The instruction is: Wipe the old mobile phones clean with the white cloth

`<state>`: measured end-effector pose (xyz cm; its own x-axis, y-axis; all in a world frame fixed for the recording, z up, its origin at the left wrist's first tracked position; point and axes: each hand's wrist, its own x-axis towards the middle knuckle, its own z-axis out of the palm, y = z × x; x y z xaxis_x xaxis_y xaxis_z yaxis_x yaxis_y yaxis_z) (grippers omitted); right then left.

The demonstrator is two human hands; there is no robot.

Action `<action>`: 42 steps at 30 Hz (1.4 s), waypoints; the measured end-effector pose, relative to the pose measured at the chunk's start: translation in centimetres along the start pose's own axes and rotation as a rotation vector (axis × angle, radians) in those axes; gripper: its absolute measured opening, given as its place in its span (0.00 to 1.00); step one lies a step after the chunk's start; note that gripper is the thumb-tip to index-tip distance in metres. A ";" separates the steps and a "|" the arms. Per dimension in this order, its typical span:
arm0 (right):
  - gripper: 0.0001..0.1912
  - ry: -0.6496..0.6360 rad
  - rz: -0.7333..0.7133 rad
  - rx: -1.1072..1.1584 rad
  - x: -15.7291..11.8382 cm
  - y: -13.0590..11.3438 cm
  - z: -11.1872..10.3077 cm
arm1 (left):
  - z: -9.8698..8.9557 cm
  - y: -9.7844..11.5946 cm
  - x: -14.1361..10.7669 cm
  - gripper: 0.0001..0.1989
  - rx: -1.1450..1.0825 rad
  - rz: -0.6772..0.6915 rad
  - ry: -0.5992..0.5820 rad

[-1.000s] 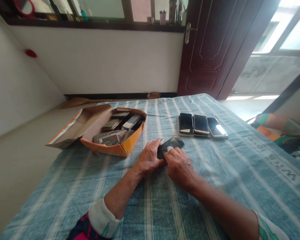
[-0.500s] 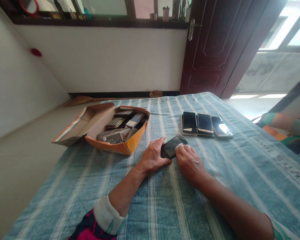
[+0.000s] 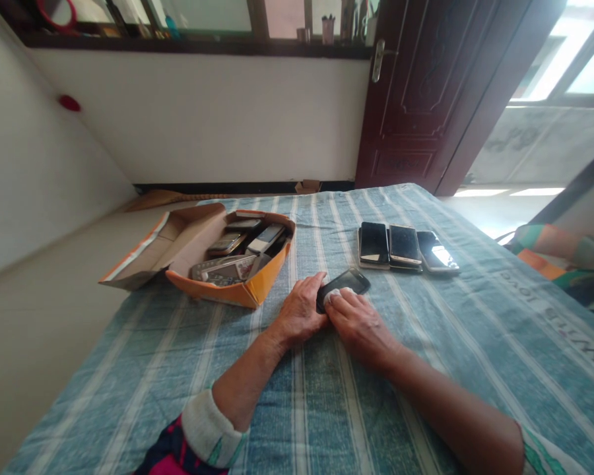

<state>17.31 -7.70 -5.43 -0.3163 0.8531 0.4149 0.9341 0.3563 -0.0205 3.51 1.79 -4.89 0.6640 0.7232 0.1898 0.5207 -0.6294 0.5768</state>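
Observation:
A dark smartphone (image 3: 352,282) lies tilted on the striped cloth in front of me. My left hand (image 3: 301,307) grips its left end between thumb and fingers. Pinched in the fingers of my right hand (image 3: 359,323) is a white wipe (image 3: 334,294), pressed on the lower left part of the phone's screen. Most of the wipe is hidden under the fingers. To the left stands an open orange cardboard box (image 3: 272,274) with several old phones (image 3: 264,239) inside. Several more smartphones (image 3: 404,244) lie stacked side by side at the right, beyond my right hand.
A blue-and-white striped cloth (image 3: 257,402) covers the table. The box's lid (image 3: 153,254) is folded out to the left. Behind the table are a white wall and a dark red door (image 3: 416,99). A colourful fabric item (image 3: 559,254) is at the far right.
My right hand has slid the wipe left and down across the screen, from the phone's right end towards my left hand. My left hand stays on the phone.

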 end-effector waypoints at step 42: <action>0.24 -0.127 0.495 0.062 -1.7 5.6 -0.5 | -0.6 0.4 -0.2 0.43 0.024 -0.033 -0.007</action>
<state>23.17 -7.36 -5.85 0.1399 0.9635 0.2284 0.9667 -0.0829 -0.2423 3.30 1.54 -4.19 0.6498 0.7419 0.1653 0.5551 -0.6117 0.5636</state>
